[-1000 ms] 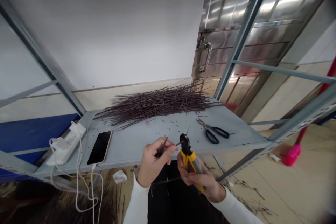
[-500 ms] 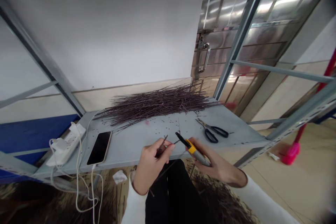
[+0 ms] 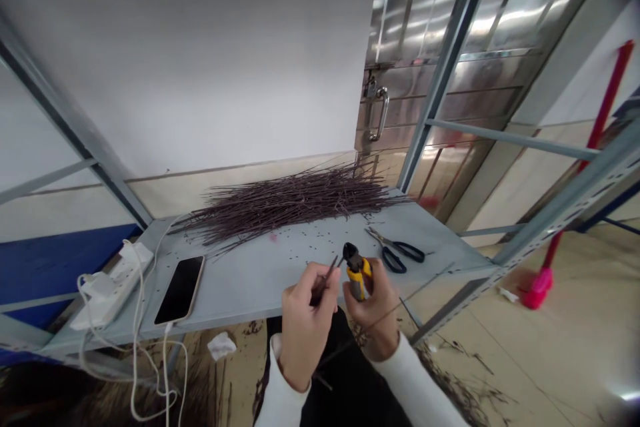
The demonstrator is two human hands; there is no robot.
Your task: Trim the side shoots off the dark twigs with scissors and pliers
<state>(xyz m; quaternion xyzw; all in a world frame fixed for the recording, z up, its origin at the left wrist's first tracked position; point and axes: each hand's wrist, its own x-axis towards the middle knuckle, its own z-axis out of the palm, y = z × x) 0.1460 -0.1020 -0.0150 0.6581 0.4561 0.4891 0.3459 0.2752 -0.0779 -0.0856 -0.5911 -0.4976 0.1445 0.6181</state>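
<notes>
My left hand (image 3: 306, 323) pinches a thin dark twig (image 3: 325, 281) between fingers and thumb, with its tip pointing up and to the right. My right hand (image 3: 369, 307) grips yellow-and-black handled cutters (image 3: 357, 271) upright, their black jaws at the top, a few centimetres from the twig. Beyond my hands, a heap of thin reddish-brown twigs (image 3: 290, 203) lies on a grey metal shelf (image 3: 260, 280) scattered with small cut bits. Black-handled scissors (image 3: 395, 255) lie to the right of my hands.
A black smartphone (image 3: 179, 289) on a white cable and a white power strip (image 3: 111, 290) sit at the shelf's left end. Steel uprights (image 3: 450, 67) frame the shelf. A crumpled tissue (image 3: 221, 345) and twig scraps lie on the floor below.
My right hand has turned the cutters from lying nearly level to upright and moved closer to my left hand. The left hand still holds the twig. The view has shifted slightly.
</notes>
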